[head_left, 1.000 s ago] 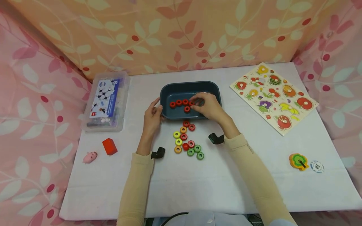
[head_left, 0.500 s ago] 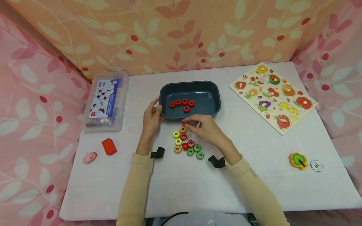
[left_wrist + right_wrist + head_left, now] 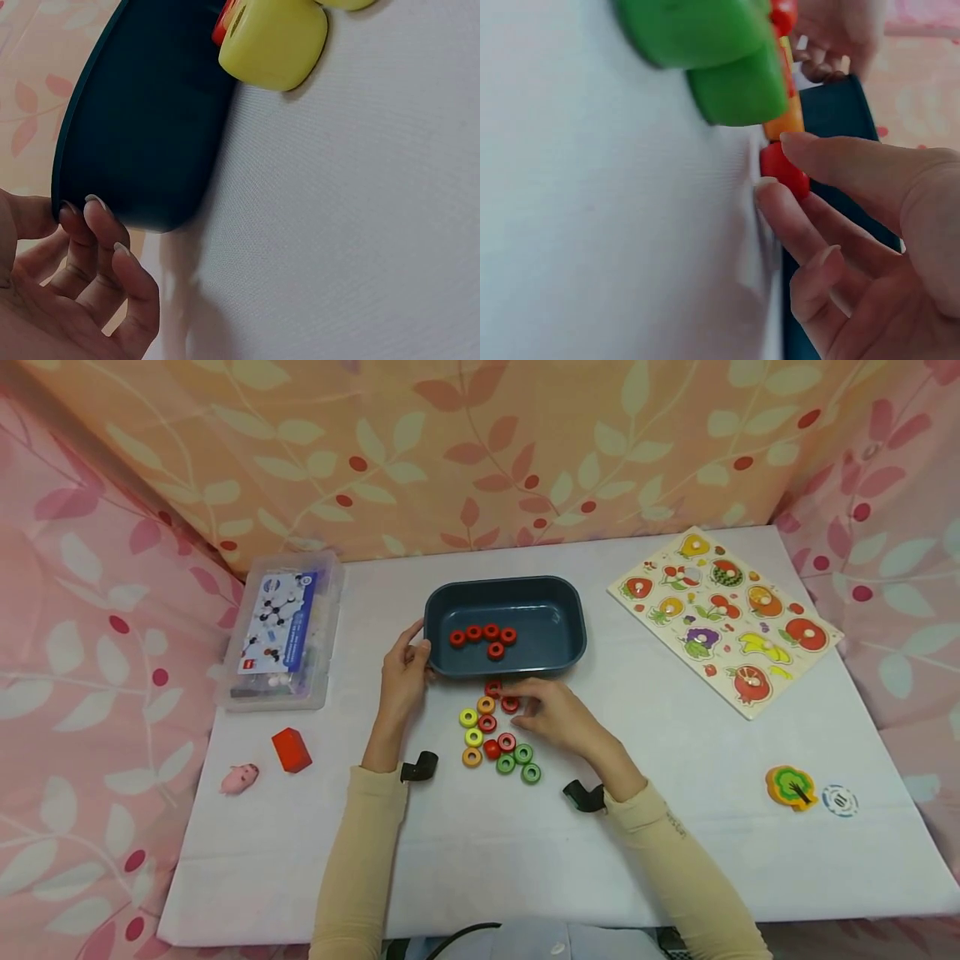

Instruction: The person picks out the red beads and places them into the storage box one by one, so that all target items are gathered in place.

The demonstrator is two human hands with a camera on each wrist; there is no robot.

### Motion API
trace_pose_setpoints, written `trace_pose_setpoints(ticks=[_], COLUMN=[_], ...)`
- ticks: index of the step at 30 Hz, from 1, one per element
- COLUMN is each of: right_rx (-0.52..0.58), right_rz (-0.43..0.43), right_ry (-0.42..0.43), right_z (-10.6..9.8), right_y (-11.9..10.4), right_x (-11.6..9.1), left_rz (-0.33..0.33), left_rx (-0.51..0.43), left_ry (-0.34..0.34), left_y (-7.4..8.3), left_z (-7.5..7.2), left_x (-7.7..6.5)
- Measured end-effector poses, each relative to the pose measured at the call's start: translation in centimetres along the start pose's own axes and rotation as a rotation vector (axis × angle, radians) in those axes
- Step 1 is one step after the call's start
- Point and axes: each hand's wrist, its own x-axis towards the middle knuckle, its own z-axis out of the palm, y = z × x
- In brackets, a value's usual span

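Note:
My left hand (image 3: 403, 672) grips the left end of a dark blue tray (image 3: 543, 614), its thumb and fingers at the rim (image 3: 64, 142). Several red rings lie inside the tray. In front of it, my right hand (image 3: 564, 718) has thumb and fingertips around a red ring (image 3: 786, 171) on the tablecloth, pinching it. Another red ring (image 3: 488, 690) sits just left of the index fingertip, close to the tray's front wall. Loose rings spread toward me: orange (image 3: 486, 710), yellow (image 3: 468, 724), green (image 3: 530, 780) and more red ones, plus a solid-looking red bead (image 3: 492, 749).
A clear plastic case (image 3: 318, 635) stands at the back left, with a red block (image 3: 291, 750) and pink pig (image 3: 239, 778) before it. A fruit puzzle board (image 3: 723, 622) lies back right. A tree piece (image 3: 791, 788) and round chip (image 3: 840, 801) lie front right.
My right hand has come out of the tray, moved toward me to the loose rings, then slightly right onto a red ring, which shifted a little. The left hand stays at the tray.

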Motion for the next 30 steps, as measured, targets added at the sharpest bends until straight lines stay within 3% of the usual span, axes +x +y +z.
trace_pose_setpoints(ticks=[4, 9, 18, 24, 30], right_rx=[-0.020, -0.014, 0.180, 0.144, 0.068], right_rz=[0.006, 0.013, -0.068, -0.080, -0.034], right_ry=[0.008, -0.001, -0.041, 0.064, 0.138], right_z=[0.4, 0.1, -3.6, -6.8, -8.3], right_y=[0.5, 0.4, -1.4, -2.1, -0.8], right_x=[0.1, 0.0, -0.2, 0.7, 3.3], left_rz=[0.005, 0.026, 0.002, 0.000, 0.025], left_rx=[0.010, 0.030, 0.035, 0.001, 0.012], left_ry=[0.011, 0.023, 0.023, -0.001, 0.019], left_y=[-1.4, -1.6, -1.4, -1.3, -1.5], left_z=[0.1, 0.1, 0.2, 0.2, 0.3], left_x=[0.6, 0.6, 0.6, 0.7, 0.6])
